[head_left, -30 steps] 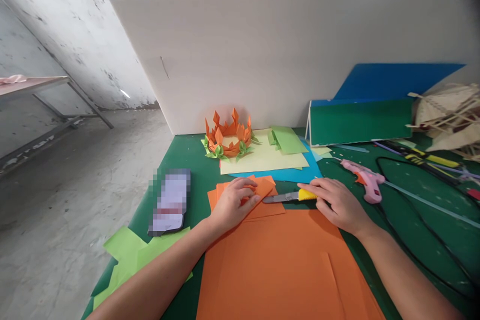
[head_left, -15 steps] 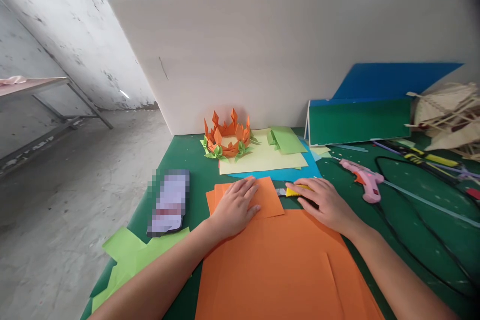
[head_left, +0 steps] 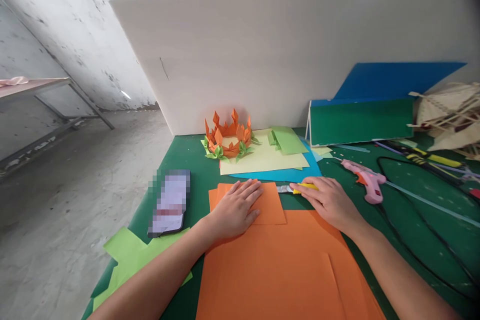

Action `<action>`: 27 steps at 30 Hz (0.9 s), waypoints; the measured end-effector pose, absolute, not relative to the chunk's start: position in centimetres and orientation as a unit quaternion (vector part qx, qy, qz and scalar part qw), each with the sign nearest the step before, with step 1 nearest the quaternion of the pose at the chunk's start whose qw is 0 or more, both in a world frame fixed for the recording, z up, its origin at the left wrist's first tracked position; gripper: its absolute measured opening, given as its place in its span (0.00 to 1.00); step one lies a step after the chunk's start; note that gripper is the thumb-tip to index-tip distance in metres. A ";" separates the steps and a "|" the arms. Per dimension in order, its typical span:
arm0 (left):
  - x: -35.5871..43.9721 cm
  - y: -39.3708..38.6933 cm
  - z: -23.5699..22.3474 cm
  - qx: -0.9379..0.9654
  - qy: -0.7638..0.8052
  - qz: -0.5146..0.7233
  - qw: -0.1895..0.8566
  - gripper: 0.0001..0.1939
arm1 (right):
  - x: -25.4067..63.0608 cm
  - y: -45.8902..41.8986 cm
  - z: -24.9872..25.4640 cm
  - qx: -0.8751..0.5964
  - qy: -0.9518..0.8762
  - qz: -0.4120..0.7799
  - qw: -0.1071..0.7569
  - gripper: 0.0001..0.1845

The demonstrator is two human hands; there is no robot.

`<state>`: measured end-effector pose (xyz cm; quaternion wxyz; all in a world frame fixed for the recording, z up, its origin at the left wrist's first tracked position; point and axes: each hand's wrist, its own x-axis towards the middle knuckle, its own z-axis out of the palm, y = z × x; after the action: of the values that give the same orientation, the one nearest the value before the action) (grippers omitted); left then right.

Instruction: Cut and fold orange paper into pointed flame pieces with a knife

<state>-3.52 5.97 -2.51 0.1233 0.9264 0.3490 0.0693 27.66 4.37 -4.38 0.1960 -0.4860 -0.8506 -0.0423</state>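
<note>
My left hand [head_left: 240, 206] lies flat, fingers stretched out, on a small orange paper square [head_left: 273, 205] at the top of a stack. Larger orange sheets [head_left: 277, 270] spread beneath and below it. To the right, my right hand [head_left: 332, 204] has its fingers on the yellow handle of a utility knife [head_left: 303, 188]. The knife's grey blade points left, and its tip is hidden at the right edge of the orange square.
An orange paper crown [head_left: 227, 140] with green leaves stands behind, beside pale yellow paper [head_left: 262, 162]. A pink glue gun [head_left: 363, 179] with its cable lies right. A phone [head_left: 170, 202] and green paper pieces [head_left: 138, 260] lie left. A white board [head_left: 243, 60] stands at the back.
My left hand has gone from holding a folded orange flap over the blade to pressing flat on the paper. The flap now lies open, and more of the blade is hidden.
</note>
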 end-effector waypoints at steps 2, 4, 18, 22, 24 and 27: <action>-3.4 5.8 -2.3 0.925 0.352 0.074 0.124 0.26 | 27.4 4.3 -4.3 -0.487 -0.852 -0.036 0.192 0.21; -3.2 5.7 -2.1 0.922 0.357 0.079 0.124 0.25 | 27.1 4.2 -4.3 -0.488 -0.852 -0.032 0.186 0.22; -3.5 6.2 -2.2 0.942 0.315 0.041 0.111 0.28 | 28.2 4.4 -4.4 -0.498 -0.851 -0.051 0.159 0.23; -3.5 6.4 -2.3 0.944 0.308 0.018 0.117 0.29 | 27.6 4.4 -4.3 -0.494 -0.852 -0.067 0.158 0.22; -3.5 6.4 -2.4 0.946 0.303 0.019 0.116 0.28 | 27.5 4.6 -4.4 -0.493 -0.852 -0.075 0.158 0.22; -3.6 6.4 -2.6 0.949 0.293 0.037 0.107 0.28 | 27.8 4.9 -4.6 -0.491 -0.853 -0.085 0.159 0.23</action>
<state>-3.59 6.45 -2.59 0.1072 0.9494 0.2930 0.0373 27.78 4.93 -4.57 0.1594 -0.4906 -0.8525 -0.0845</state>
